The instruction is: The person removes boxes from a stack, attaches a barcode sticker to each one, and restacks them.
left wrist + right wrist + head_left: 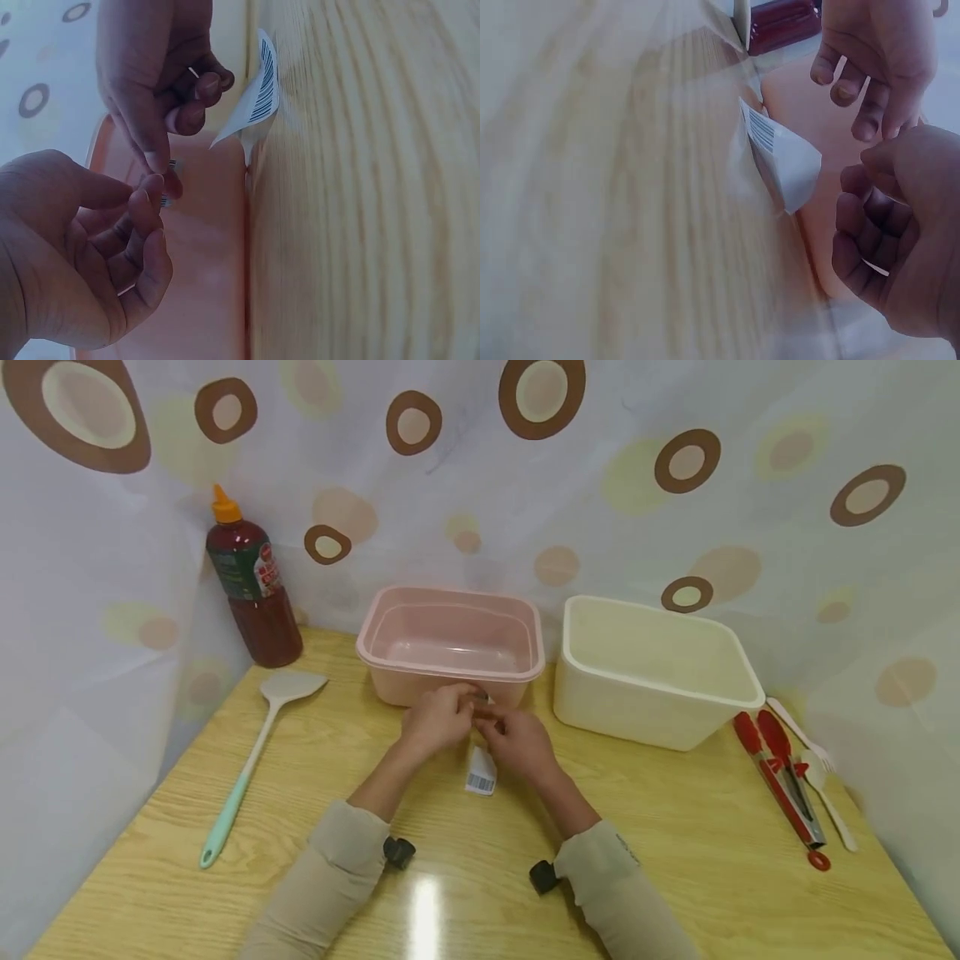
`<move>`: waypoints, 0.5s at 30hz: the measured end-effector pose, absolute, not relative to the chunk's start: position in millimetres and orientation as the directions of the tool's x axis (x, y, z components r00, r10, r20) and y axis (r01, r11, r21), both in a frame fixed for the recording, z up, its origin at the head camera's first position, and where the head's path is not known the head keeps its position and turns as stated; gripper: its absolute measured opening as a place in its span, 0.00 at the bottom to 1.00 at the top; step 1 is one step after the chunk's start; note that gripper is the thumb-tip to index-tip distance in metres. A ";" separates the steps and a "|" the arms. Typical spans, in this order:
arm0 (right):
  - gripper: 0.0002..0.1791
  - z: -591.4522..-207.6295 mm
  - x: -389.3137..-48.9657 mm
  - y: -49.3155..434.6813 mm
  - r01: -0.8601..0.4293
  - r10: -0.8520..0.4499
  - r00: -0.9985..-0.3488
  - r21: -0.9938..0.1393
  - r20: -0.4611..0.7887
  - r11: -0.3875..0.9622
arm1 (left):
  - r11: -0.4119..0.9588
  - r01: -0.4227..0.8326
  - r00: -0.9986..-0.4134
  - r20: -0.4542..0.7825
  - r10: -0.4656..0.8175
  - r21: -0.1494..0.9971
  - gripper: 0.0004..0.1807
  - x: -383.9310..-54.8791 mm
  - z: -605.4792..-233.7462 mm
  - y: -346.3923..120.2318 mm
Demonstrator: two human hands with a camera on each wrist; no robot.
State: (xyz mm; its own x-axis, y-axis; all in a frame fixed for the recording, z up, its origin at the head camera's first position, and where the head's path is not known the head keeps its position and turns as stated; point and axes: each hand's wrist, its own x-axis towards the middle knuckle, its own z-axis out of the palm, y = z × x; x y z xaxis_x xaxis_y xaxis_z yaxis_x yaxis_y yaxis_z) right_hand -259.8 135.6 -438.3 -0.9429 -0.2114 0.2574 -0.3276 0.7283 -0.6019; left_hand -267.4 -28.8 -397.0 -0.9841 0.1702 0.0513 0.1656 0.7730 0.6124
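Observation:
My left hand and right hand meet at the fingertips in front of the pink basin. Between them, both pinch a small barcode sticker, mostly hidden by the fingers. In the left wrist view, the right hand reaches down from above while the left hand comes in from the lower left. A curled white barcode label rests on the table just below the hands; the right wrist view shows this label bent upward.
A cream bin stands right of the basin. Red tongs, a white fork and a white spoon lie at the far right. At left are a spatula and a red sauce bottle. A patterned curtain hangs behind.

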 end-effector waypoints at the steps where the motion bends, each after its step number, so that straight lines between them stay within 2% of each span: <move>1: 0.16 -438.6 -260.1 135.8 -0.319 -0.198 -0.945 -0.604 0.259 0.730 | 0.775 0.164 -0.984 0.050 0.168 0.611 0.20 -267.1 -397.7 -29.1; 6: 0.17 -438.0 -263.8 139.3 -0.263 -0.113 -0.957 -0.636 0.267 0.726 | 0.779 0.154 -0.987 0.054 0.153 0.609 0.19 -268.9 -399.1 -31.3; 12: 0.15 -437.2 -267.8 146.3 -0.205 -0.031 -0.972 -0.780 0.233 0.591 | 0.781 0.162 -0.985 0.054 0.162 0.603 0.18 -270.0 -399.0 -30.4; 15: 0.14 -439.1 -268.8 148.9 -0.193 -0.008 -0.974 -0.817 0.224 0.543 | 0.779 0.161 -0.985 0.054 0.162 0.606 0.17 -269.4 -399.9 -29.6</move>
